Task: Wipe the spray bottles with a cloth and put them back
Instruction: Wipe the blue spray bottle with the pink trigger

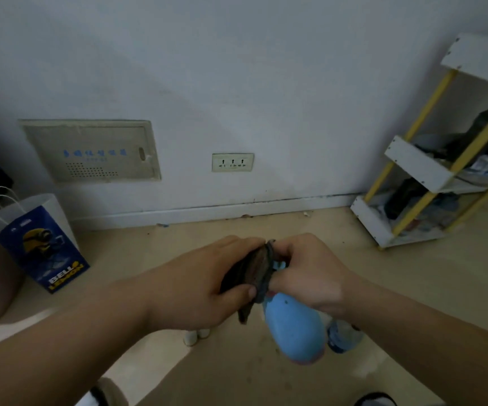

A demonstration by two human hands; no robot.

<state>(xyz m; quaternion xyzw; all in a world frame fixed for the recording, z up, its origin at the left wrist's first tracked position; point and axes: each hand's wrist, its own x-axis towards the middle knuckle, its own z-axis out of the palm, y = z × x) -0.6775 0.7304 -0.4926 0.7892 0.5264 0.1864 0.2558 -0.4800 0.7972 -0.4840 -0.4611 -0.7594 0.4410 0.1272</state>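
Observation:
A light blue spray bottle (294,329) hangs in mid-air over the floor, its base tilted toward me. My right hand (307,268) grips its head, which is mostly hidden under my fingers. My left hand (207,282) holds a dark cloth (254,276) between thumb and fingers and presses it against the bottle's top. A second bottle (342,336), clear with a blue label, stands on the floor just behind my right wrist, partly hidden.
A blue and white paper bag (40,244) stands at the left by the wall. A white and yellow shelf rack (430,177) full of items stands at the right. Two small white objects (196,336) sit on the floor below my left hand.

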